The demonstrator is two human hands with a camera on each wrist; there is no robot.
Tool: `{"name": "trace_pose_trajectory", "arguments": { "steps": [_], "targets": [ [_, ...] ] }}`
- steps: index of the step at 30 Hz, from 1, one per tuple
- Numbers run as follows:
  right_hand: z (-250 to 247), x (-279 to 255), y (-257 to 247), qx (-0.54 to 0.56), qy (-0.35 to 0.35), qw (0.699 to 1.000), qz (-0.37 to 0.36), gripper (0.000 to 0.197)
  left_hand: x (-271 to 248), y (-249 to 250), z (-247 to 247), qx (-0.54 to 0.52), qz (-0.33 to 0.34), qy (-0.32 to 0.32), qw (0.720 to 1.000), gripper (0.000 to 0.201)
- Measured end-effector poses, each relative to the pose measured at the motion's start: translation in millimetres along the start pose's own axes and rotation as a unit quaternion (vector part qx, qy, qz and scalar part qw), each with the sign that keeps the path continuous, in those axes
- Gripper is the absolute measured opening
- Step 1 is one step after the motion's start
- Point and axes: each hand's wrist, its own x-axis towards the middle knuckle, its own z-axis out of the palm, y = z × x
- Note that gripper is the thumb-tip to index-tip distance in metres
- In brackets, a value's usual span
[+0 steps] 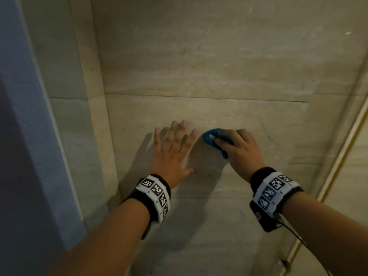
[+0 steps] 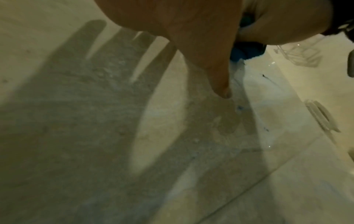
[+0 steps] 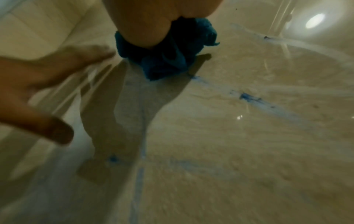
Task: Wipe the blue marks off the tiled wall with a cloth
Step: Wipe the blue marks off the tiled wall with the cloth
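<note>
With the right hand (image 1: 238, 145) fingers clamped on the bunched blue cloth (image 1: 211, 137) against the tiled wall (image 1: 199, 66) and the left hand (image 1: 173, 148) splayed flat beside the cloth, the small wad may smear or miss the blue marks (image 3: 249, 97) to its right.

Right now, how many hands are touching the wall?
2. The left hand lies flat with spread fingers on the beige tiled wall. Beside it, the right hand presses the crumpled blue cloth against the wall.

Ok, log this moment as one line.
left hand flat on wall | right hand presses cloth to wall | blue marks remain
</note>
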Motion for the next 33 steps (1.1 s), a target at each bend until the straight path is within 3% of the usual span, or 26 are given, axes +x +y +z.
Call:
{"name": "trace_pose_trajectory", "arguments": {
  "steps": [5,14,20,24,30,33],
  "targets": [
    [3,16,-6,-0.012,0.025,0.998,0.048,0.032,2,18,-3,-0.009,-0.028,-0.100,0.995,0.137],
    [20,-41,-13,-0.017,-0.041,0.998,-0.052,0.046,3,12,1,-0.012,-0.024,-0.104,0.994,0.144],
    [15,-13,-5,-0.011,0.045,0.999,0.023,0.043,3,11,5,-0.009,-0.024,-0.105,0.994,0.150],
    [20,-1,-10,-0.012,0.069,0.997,0.031,0.042,2,12,4,-0.010,-0.027,-0.117,0.993,0.147],
    [28,-41,-18,0.003,-0.033,0.997,-0.069,0.038,3,12,3,-0.004,-0.025,-0.107,0.994,0.144],
    [22,-50,-15,0.019,-0.061,0.995,-0.076,0.037,3,10,4,-0.009,-0.021,-0.091,0.996,0.147]
  ]
}}
